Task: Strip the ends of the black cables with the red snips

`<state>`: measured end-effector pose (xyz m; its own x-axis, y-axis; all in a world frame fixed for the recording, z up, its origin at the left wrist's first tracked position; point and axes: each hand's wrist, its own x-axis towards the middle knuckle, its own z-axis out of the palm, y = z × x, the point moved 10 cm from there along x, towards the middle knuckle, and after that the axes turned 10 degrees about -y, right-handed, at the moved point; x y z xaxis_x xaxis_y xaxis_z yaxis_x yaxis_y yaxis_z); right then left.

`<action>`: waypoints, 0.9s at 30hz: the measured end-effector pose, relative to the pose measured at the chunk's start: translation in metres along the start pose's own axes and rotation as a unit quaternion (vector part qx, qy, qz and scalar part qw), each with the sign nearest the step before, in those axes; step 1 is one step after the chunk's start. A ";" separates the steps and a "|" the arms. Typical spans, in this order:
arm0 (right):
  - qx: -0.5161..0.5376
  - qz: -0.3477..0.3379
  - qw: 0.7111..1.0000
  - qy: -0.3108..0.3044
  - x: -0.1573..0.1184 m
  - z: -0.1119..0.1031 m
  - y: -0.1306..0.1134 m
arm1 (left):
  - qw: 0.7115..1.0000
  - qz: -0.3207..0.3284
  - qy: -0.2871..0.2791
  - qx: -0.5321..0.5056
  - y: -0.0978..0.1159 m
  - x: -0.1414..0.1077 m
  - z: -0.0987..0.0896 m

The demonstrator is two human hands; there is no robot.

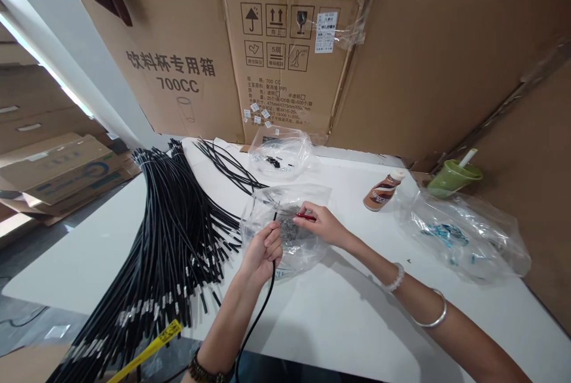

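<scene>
Near the middle of the table, my left hand point(263, 247) is closed around a black cable point(270, 294). The cable's tip points up out of my fingers, and the rest hangs down toward the table's front edge. My right hand point(325, 223) pinches a slim red tool point(305, 216), whose tip points left toward the cable end; its exact kind is too small to tell. Beneath both hands lies a clear plastic bag point(312, 195) with a heap of small grey metal parts point(289, 231) in it.
A large bundle of black cables point(178, 210) covers the table's left side, with a yellow strap point(147, 350) in front. Behind lies a bag of small black pieces point(285, 154). At right are a brown bottle point(381, 192), a green cup point(452, 178) and a plastic bag point(486, 240). Cardboard boxes point(437, 62) wall the back.
</scene>
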<state>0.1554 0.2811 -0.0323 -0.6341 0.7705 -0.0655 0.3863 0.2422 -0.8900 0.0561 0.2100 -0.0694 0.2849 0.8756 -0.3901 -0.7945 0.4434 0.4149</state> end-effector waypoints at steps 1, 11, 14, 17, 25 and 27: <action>0.007 -0.006 1.000 0.009 -0.002 0.003 0.000 | 1.000 0.002 -0.007 -0.014 0.001 -0.002 0.001; 0.021 -0.032 0.999 0.024 0.004 0.014 -0.007 | 0.993 0.003 -0.052 -0.107 -0.004 -0.009 0.003; 0.024 -0.029 0.999 0.016 0.005 0.015 -0.006 | 0.991 -0.002 -0.061 -0.122 -0.005 -0.008 0.002; 0.037 -0.029 0.999 0.004 0.005 0.016 -0.005 | 0.989 -0.012 -0.070 -0.133 -0.008 -0.008 0.003; 0.035 -0.030 0.999 0.003 0.006 0.013 -0.011 | 0.987 -0.017 -0.085 -0.138 -0.008 -0.007 0.004; 0.025 -0.030 0.999 0.005 0.007 0.011 -0.010 | 0.987 -0.016 -0.084 -0.137 -0.007 -0.004 0.003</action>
<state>0.1395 0.2772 -0.0286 -0.6486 0.7611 -0.0081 0.3144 0.2583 -0.9135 0.0624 0.2037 -0.0685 0.3781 0.8921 -0.2474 -0.8928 0.4221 0.1575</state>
